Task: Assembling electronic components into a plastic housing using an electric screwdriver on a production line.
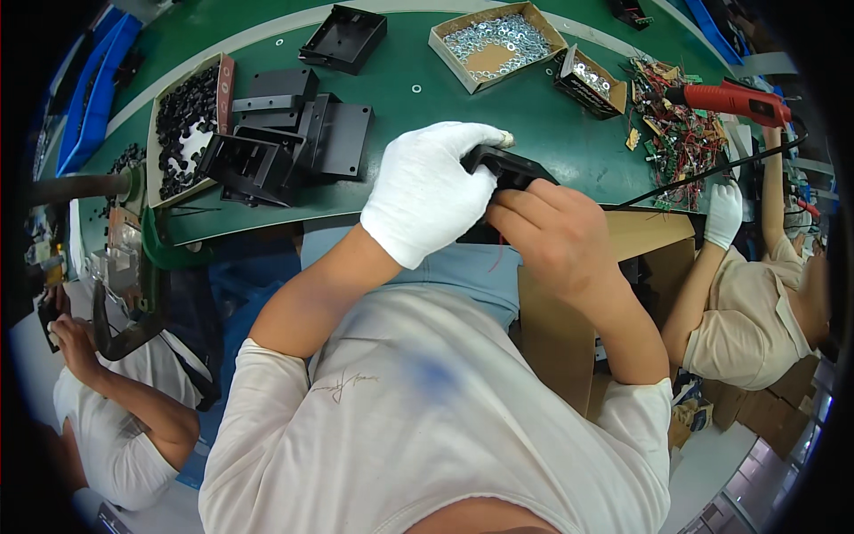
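Observation:
A black plastic housing [514, 165] is held between my two hands just over the near edge of the green bench. My left hand [431, 182], in a white glove, wraps its fingers round the housing's left side. Bare fingers of my right hand [556, 227] grip its right side from below and hide much of it. A thin red wire [498, 254] hangs beneath the housing. To the left of my hands lie stacked black housings and plates [334, 138]. Another open black housing [344, 38] sits farther back.
A box of small black parts [226, 89] stands left. Trays of metal washers [535, 13] and small metal hardware [614, 100] stand at the back. Wired circuit boards [680, 147] are heaped right, beside a red power screwdriver [738, 100] with a black cord. Co-workers sit on both sides.

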The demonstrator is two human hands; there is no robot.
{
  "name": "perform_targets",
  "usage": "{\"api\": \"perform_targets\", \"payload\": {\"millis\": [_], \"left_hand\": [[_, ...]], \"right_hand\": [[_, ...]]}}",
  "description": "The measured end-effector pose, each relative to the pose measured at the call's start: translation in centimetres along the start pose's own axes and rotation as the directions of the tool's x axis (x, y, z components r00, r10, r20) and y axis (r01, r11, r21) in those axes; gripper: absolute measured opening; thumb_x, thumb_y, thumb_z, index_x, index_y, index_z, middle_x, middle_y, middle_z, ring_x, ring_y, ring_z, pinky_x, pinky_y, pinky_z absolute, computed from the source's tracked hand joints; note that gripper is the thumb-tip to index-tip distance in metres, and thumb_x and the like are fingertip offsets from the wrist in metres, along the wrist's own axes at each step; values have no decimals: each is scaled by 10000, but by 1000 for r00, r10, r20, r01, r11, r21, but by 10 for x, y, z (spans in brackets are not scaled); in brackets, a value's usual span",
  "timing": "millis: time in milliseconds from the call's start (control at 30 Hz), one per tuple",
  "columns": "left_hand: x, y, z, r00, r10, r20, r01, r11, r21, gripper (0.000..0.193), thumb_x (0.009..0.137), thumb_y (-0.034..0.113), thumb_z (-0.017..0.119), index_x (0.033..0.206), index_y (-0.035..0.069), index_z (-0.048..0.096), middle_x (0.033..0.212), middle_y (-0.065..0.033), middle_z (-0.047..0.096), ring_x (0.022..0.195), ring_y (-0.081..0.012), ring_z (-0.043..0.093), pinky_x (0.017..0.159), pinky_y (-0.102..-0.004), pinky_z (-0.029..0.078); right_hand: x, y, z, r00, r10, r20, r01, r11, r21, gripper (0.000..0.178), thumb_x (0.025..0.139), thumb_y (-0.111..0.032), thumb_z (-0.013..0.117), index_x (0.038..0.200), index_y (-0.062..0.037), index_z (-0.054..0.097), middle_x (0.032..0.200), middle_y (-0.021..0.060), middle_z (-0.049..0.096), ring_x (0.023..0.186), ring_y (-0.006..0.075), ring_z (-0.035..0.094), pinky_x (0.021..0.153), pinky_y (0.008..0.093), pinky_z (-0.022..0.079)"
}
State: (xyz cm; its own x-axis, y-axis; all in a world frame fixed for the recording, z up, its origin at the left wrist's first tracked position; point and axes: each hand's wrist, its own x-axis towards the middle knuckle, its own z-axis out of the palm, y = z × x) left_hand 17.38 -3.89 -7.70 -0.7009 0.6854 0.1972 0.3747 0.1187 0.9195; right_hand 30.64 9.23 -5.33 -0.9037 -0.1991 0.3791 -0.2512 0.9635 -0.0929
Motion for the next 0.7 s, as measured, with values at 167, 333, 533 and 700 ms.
{"api": "perform_targets", "payload": {"millis": [167,333,533,700], "left_hand": [[0,-2,2,997,-49,59,45,997,61,312,806,-75,647,1081,-7,777,1030,-94,794,823,-176,705,784,-278,575],[5,-36,8,997,-49,62,53,997,-51,283,849,-69,657,1109,-22,758,1010,-89,783,704,-146,670,685,-247,571],[8,-16,-17,915,-403,0,355,807,-473,235,868,13,690,1094,13,753,982,-93,767,561,-127,584,511,-246,491],[4,-6,-11,942,-333,-41,244,765,-596,248,892,-36,674,1129,7,734,999,-88,747,504,-61,489,436,-199,410]], "right_hand": [[-5,-11,8,977,201,77,-194,977,-85,209,763,-99,778,959,-106,707,939,13,666,783,198,568,676,290,473],[-1,-12,8,973,196,-119,-213,965,-152,230,747,-147,829,918,-106,681,962,20,639,817,219,564,728,305,470],[-44,-47,5,541,787,-297,-405,553,728,71,883,-56,742,927,-68,687,946,27,647,753,121,527,639,231,412],[-36,-73,35,536,825,182,-532,162,831,67,948,-22,656,1000,-15,697,938,121,713,747,137,607,627,254,477]]}}
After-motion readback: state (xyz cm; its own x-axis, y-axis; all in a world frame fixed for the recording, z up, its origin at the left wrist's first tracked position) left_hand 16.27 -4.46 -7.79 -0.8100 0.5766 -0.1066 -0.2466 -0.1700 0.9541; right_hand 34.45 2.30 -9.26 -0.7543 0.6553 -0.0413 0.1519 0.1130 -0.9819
